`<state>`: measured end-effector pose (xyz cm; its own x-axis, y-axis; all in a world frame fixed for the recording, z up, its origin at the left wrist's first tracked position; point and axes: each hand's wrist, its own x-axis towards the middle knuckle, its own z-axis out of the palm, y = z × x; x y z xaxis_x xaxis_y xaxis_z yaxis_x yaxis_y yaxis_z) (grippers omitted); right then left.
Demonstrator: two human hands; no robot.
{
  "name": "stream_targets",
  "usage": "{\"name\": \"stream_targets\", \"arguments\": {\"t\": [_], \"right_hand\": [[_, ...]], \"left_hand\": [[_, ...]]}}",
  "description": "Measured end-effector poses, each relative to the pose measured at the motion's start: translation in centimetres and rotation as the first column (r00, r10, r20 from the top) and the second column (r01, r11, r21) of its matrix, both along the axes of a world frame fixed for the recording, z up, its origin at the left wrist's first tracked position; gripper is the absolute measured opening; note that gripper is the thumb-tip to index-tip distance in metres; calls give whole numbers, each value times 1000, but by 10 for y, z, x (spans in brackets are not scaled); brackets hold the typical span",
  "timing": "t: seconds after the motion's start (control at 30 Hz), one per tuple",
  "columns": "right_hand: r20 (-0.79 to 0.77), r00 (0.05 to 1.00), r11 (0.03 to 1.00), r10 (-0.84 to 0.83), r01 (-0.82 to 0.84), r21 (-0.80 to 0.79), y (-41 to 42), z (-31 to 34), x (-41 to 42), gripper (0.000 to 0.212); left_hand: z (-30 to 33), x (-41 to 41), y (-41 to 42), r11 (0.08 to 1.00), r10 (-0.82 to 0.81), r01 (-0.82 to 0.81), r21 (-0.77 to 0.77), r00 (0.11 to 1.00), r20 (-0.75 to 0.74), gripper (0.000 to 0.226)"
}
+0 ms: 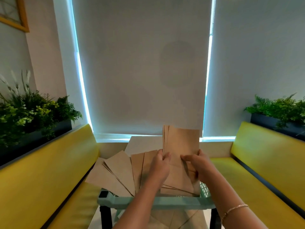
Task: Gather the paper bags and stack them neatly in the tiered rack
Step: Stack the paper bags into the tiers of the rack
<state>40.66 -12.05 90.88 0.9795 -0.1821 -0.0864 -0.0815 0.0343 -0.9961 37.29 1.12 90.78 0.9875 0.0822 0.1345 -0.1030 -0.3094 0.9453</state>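
Far left: a planter of green ferns (31, 111) sits behind the back of a yellow bench (49, 164); a yellow-framed picture (13, 13) hangs on the wall above.
Fanned bags: several flat brown paper bags (115, 172) lie spread like a fan, their near ends over the left part of the rack's top tray, their far ends reaching over the white table (143, 143) and towards the left bench.
Rack: a pale green tiered rack (165, 203) with black posts stands nearest to me, its top tray under the bags; more brown paper shows on a lower level, though how it lies there I cannot tell.
Left hand: the left hand (160, 164) pinches the left edge of the held stack, fingers curled round it.
Held stack: a stack of bags (181, 142) stands tilted up between the 2 hands, above the bags lying in the right part of the tray.
Right hand: the right hand (197, 164) grips the stack's right edge, thumb across the front; a thin bracelet (234, 209) circles that wrist.
Behind: closed grey roller blinds (140, 66) with light at their edges.
Far right: another yellow bench (264, 162) and a second planter (280, 111).
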Motion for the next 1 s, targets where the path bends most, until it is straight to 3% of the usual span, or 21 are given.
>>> {"name": "stream_targets", "arguments": {"t": [0.1, 0.17, 0.27, 0.33, 0.4, 0.53, 0.63, 0.73, 0.83, 0.9, 1.0], "right_hand": [[37, 999, 999, -24, 25, -34, -7, -1, 2, 34], [77, 993, 994, -89, 93, -49, -11, -2, 5, 35], [92, 985, 987, -144, 150, -59, -13, -4, 7, 34], [92, 984, 983, -152, 160, -89, -12, -4, 7, 34], [93, 984, 980, -150, 160, -114, -11, -3, 7, 34], [90, 989, 983, -120, 131, -128, -9, -5, 8, 35], [88, 990, 988, -108, 117, -102, -9, -7, 7, 36], [90, 988, 992, -125, 127, -20, -11, -7, 9, 40], [96, 988, 990, -117, 108, 95, -8, -5, 10, 40], [102, 991, 992, -90, 81, 96, -4, -5, 9, 40], [100, 994, 997, -53, 47, 58, 2, -6, 4, 41]], "left_hand": [[-1, 8, 4, 979, 46, -50, 199, 999, 22, 44], [-7, 19, 16, 916, 154, -144, 374, 988, 2, 47], [-23, 30, 30, 744, 330, -160, 649, 932, -148, 81], [-29, 30, 31, 690, 380, -145, 709, 906, -184, 91], [-31, 31, 30, 695, 398, -149, 703, 894, -205, 92], [-29, 34, 27, 786, 397, -177, 592, 879, -265, 90], [-21, 35, 33, 876, 306, -164, 454, 916, -259, 61], [-6, 33, 42, 992, 127, -119, 49, 967, -220, 42], [7, 24, 41, 915, -78, -3, -403, 980, -184, 24], [9, 20, 33, 883, -138, 51, -466, 978, -154, 14], [9, 13, 20, 893, -132, 61, -447, 983, -130, 29]]}}
